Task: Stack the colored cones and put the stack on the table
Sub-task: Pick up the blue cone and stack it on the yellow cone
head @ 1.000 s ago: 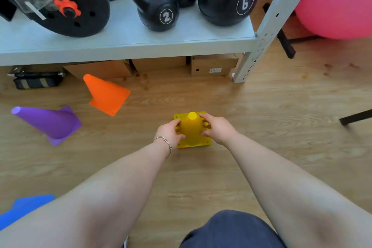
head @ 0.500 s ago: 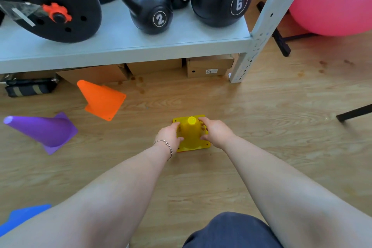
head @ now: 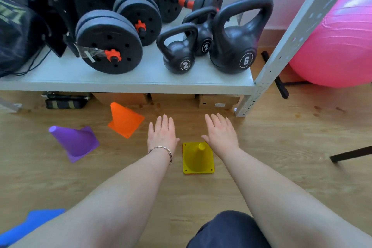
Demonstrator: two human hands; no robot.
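Down by the left forearm, at the frame's lower left edge, a blue cone [head: 30, 222] shows only in part. Between the two wrists, just nearer than both palms, the yellow cone [head: 198, 158] stands upright on its square base on the wood floor [head: 281, 147]. The left hand [head: 162, 134] and right hand [head: 220, 134] are spread flat, fingers extended, holding nothing and apart from the cone. Left of the left hand the purple cone [head: 75, 143] lies on its side, tip pointing away to the left; beyond it, just past the left fingertips, the orange cone [head: 124, 120] lies tipped too, near the shelf [head: 120, 82]. These look like thin moulded plastic: light, slightly flexible, smooth and hollow, so they should nest easily. Pinching the tapered wall or a base corner likely suits best
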